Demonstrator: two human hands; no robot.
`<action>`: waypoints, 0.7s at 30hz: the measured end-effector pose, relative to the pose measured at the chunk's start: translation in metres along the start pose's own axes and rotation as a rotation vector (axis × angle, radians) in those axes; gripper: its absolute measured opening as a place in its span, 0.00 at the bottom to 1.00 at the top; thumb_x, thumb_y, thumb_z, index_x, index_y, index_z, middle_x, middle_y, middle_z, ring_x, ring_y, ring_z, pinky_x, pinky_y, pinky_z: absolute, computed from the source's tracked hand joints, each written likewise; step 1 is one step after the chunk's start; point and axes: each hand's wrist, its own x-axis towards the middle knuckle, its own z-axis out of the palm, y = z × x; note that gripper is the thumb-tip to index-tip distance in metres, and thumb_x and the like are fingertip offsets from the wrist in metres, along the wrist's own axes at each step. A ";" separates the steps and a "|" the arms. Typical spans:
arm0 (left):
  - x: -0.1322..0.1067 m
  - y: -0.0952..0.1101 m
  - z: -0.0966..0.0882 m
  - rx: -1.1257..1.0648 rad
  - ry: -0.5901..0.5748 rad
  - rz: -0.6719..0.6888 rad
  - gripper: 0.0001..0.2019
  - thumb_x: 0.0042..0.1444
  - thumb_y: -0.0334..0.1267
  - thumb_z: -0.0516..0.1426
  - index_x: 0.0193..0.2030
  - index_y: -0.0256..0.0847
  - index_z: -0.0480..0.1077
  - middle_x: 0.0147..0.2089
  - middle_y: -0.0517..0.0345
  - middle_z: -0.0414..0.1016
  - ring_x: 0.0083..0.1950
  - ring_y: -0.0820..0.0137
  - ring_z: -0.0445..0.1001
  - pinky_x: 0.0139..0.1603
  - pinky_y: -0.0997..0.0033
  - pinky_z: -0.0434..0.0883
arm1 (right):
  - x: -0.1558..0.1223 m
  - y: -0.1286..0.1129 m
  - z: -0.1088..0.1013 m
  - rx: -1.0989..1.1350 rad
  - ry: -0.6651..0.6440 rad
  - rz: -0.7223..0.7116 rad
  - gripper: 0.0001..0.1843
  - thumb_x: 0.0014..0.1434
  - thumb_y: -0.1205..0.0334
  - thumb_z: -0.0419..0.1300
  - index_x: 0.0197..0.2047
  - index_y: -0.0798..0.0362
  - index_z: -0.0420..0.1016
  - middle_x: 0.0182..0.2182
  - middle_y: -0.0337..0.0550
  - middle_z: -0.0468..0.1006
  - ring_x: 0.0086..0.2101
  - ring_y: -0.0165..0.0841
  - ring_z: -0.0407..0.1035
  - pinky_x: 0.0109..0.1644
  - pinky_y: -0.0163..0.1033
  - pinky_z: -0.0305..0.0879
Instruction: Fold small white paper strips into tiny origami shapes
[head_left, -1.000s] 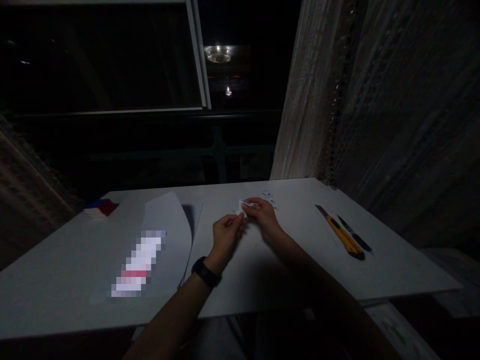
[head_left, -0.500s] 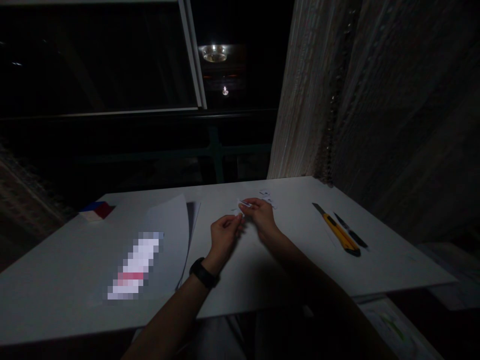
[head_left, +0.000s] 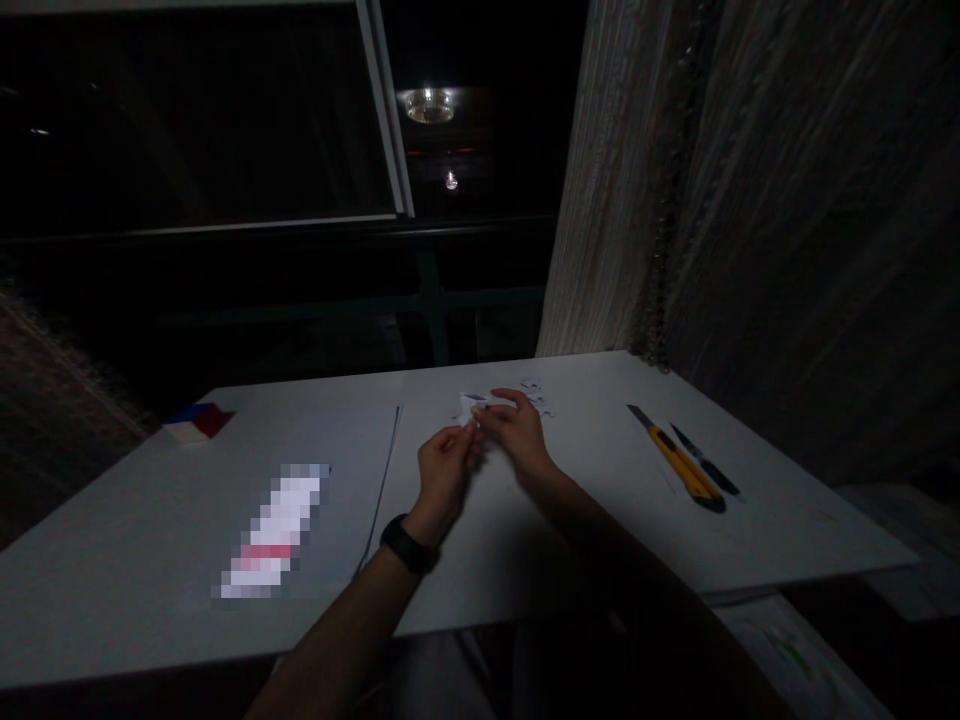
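Note:
Both hands meet over the far middle of the white table (head_left: 480, 590). My left hand (head_left: 444, 468), with a dark band on its wrist, pinches the lower edge of a small piece of white paper (head_left: 470, 404). My right hand (head_left: 519, 432) holds the same paper from the right between thumb and fingertip, its index finger raised. Dark marks show on the paper, too small to read. Just beyond my right hand lie several small paper cutouts (head_left: 534, 390) with dark marks on them.
To the right lie a yellow utility knife (head_left: 682, 465) and a slim dark craft knife (head_left: 706, 462). White paper sheets (head_left: 352, 440) lie on the left, bearing a bright blurred-out object (head_left: 281, 520). A blue, red and white block (head_left: 196, 423) sits at the far left. A curtain (head_left: 592, 200) hangs behind.
The small paper has turned and shows more of its face. My right index finger has lifted. The raised edge of the paper sheets on the left has dropped flat.

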 end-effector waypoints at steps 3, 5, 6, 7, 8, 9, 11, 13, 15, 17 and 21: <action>0.000 -0.001 0.000 0.011 -0.012 0.022 0.16 0.40 0.46 0.63 0.28 0.33 0.70 0.25 0.56 0.73 0.20 0.80 0.64 0.20 0.80 0.60 | -0.003 0.003 0.005 0.023 0.019 0.069 0.19 0.35 0.55 0.68 0.28 0.55 0.67 0.20 0.36 0.72 0.21 0.28 0.66 0.26 0.33 0.60; 0.000 -0.004 0.000 0.045 -0.044 0.031 0.15 0.40 0.46 0.62 0.27 0.34 0.70 0.22 0.58 0.71 0.19 0.80 0.63 0.19 0.80 0.60 | -0.005 0.003 0.008 0.040 0.013 0.092 0.17 0.35 0.54 0.67 0.21 0.55 0.66 0.16 0.35 0.69 0.18 0.26 0.63 0.23 0.32 0.58; 0.001 -0.005 0.000 0.061 -0.061 0.034 0.15 0.40 0.46 0.62 0.27 0.34 0.70 0.22 0.58 0.71 0.19 0.79 0.63 0.19 0.80 0.59 | -0.006 0.002 0.008 0.047 0.014 0.093 0.17 0.35 0.54 0.67 0.19 0.55 0.64 0.15 0.34 0.67 0.17 0.25 0.61 0.21 0.32 0.56; 0.001 -0.006 0.000 0.077 -0.075 0.035 0.15 0.40 0.46 0.62 0.27 0.34 0.70 0.21 0.58 0.71 0.19 0.79 0.63 0.19 0.79 0.59 | -0.006 0.001 0.008 0.051 0.017 0.090 0.18 0.35 0.54 0.67 0.18 0.55 0.63 0.14 0.33 0.65 0.16 0.24 0.59 0.20 0.31 0.55; 0.001 -0.008 0.000 0.091 -0.085 0.034 0.15 0.41 0.46 0.62 0.27 0.34 0.70 0.21 0.58 0.71 0.19 0.79 0.63 0.18 0.79 0.59 | -0.007 0.000 0.008 0.053 0.020 0.087 0.18 0.35 0.54 0.68 0.17 0.55 0.63 0.13 0.32 0.64 0.15 0.24 0.58 0.19 0.31 0.54; 0.001 -0.008 0.000 0.100 -0.088 0.030 0.15 0.41 0.46 0.62 0.27 0.34 0.70 0.21 0.58 0.71 0.18 0.79 0.63 0.18 0.79 0.59 | -0.007 -0.002 0.008 0.055 0.020 0.085 0.18 0.34 0.55 0.68 0.16 0.55 0.63 0.13 0.32 0.64 0.15 0.24 0.58 0.18 0.31 0.53; 0.001 -0.009 0.000 0.107 -0.093 0.021 0.15 0.41 0.47 0.62 0.27 0.34 0.70 0.21 0.57 0.71 0.18 0.78 0.63 0.18 0.79 0.60 | -0.007 -0.004 0.006 0.054 0.013 0.098 0.18 0.33 0.55 0.68 0.15 0.55 0.63 0.13 0.32 0.64 0.15 0.24 0.58 0.18 0.31 0.53; 0.001 -0.009 0.000 0.111 -0.101 0.012 0.15 0.42 0.47 0.61 0.26 0.34 0.70 0.20 0.58 0.70 0.18 0.79 0.63 0.18 0.79 0.59 | -0.005 -0.005 0.004 0.057 0.006 0.124 0.17 0.32 0.56 0.68 0.15 0.55 0.64 0.13 0.33 0.64 0.15 0.24 0.58 0.19 0.32 0.53; 0.000 -0.008 0.000 0.122 -0.111 0.008 0.16 0.42 0.48 0.61 0.26 0.34 0.70 0.21 0.58 0.71 0.18 0.79 0.63 0.18 0.79 0.59 | -0.003 -0.006 0.002 0.065 0.003 0.148 0.16 0.31 0.58 0.68 0.14 0.55 0.64 0.13 0.33 0.65 0.16 0.24 0.59 0.20 0.32 0.53; 0.000 -0.007 0.000 0.129 -0.120 0.004 0.16 0.41 0.48 0.61 0.26 0.34 0.70 0.22 0.57 0.72 0.18 0.79 0.63 0.18 0.79 0.59 | -0.001 -0.006 -0.001 0.086 0.005 0.163 0.15 0.30 0.60 0.69 0.13 0.55 0.65 0.14 0.34 0.66 0.18 0.25 0.60 0.22 0.33 0.54; -0.001 -0.006 0.002 0.116 -0.117 -0.001 0.16 0.40 0.47 0.62 0.24 0.34 0.69 0.23 0.56 0.73 0.18 0.78 0.64 0.19 0.78 0.60 | 0.003 -0.005 -0.005 0.161 -0.005 0.210 0.12 0.28 0.66 0.67 0.11 0.56 0.65 0.16 0.36 0.69 0.22 0.27 0.63 0.26 0.33 0.56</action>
